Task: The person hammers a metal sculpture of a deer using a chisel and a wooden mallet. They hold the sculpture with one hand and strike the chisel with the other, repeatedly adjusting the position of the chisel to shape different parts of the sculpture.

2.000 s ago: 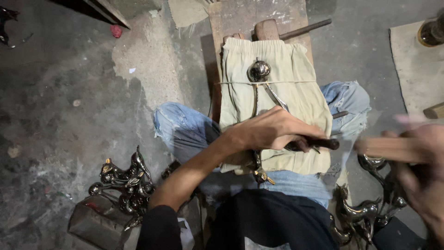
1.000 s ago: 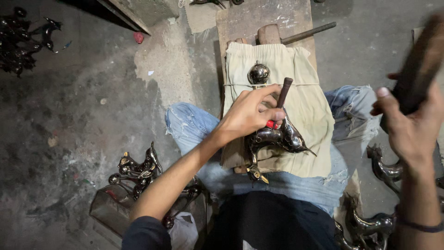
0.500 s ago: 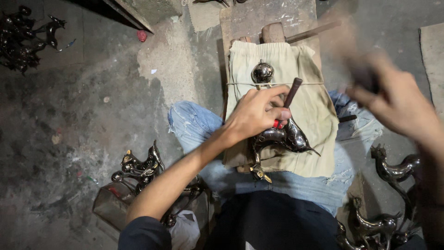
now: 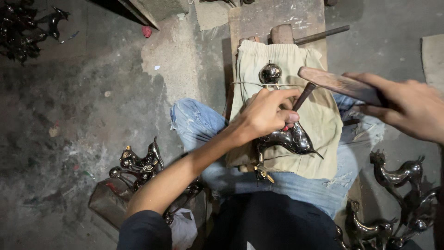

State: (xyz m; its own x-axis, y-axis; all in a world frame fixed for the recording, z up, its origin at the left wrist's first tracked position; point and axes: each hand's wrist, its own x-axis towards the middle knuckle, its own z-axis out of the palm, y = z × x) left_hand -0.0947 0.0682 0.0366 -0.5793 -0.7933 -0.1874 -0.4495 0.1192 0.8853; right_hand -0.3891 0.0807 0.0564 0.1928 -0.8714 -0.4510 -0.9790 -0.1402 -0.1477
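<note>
The person wears light blue jeans (image 4: 296, 183) with small rips. The top (image 4: 273, 222) is dark, with a short dark sleeve (image 4: 143, 231). Both hands are bare.

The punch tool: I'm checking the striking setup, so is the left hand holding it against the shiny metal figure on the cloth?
Yes, the left hand grips the punch tool with its lower end on the metal figure lying on the cloth.

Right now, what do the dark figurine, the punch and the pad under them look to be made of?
Figurine: probably polished metal, dark with bright mirror-like glints. Punch in the left hand: looks like dull brown metal, matte, possibly rusty; hard to be sure. Pad: beige woven cloth, creased and tied with cord. Piece in the right hand: seemingly wood, brown and worn.
</note>
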